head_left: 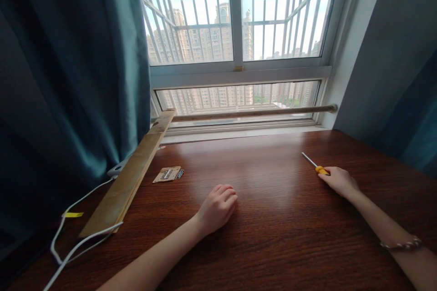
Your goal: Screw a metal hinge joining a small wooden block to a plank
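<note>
A room in a home, by the look of it, well above the ground: blue curtains hang at left and right, a sliding window fills the far side, bars stand outside it, apartment towers rise beyond, and a wood-grain tabletop reaches to the sill

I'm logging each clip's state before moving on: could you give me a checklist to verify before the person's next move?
1. Screwdriver in hand: ok, the right hand is on its yellow handle.
2. Shaft clear of the left hand: ok, it points toward the window.
3. Left hand empty: cannot tell, it is curled on the table, palm hidden.
4. Screw-like pieces grouped: ok, beside the small board.
5. Cable clear of the long plank: not ok, it crosses the near end.
</note>
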The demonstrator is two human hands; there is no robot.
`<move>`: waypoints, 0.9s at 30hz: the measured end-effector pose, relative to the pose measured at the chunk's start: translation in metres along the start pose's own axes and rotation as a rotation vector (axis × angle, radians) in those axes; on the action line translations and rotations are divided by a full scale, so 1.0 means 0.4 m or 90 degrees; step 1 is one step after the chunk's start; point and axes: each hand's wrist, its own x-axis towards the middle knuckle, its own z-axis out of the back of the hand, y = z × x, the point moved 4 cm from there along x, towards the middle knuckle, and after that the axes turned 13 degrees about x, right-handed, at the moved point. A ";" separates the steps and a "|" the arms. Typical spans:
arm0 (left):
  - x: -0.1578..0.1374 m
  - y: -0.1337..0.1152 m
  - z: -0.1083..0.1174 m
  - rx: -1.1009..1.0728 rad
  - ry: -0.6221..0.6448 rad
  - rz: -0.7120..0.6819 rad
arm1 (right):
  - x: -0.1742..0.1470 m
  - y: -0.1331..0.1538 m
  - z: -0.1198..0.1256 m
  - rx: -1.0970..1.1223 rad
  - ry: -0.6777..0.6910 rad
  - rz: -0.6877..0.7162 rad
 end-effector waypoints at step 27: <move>-0.003 0.019 0.001 -0.004 0.062 0.049 | -0.073 0.084 -0.005 -0.169 -0.151 0.085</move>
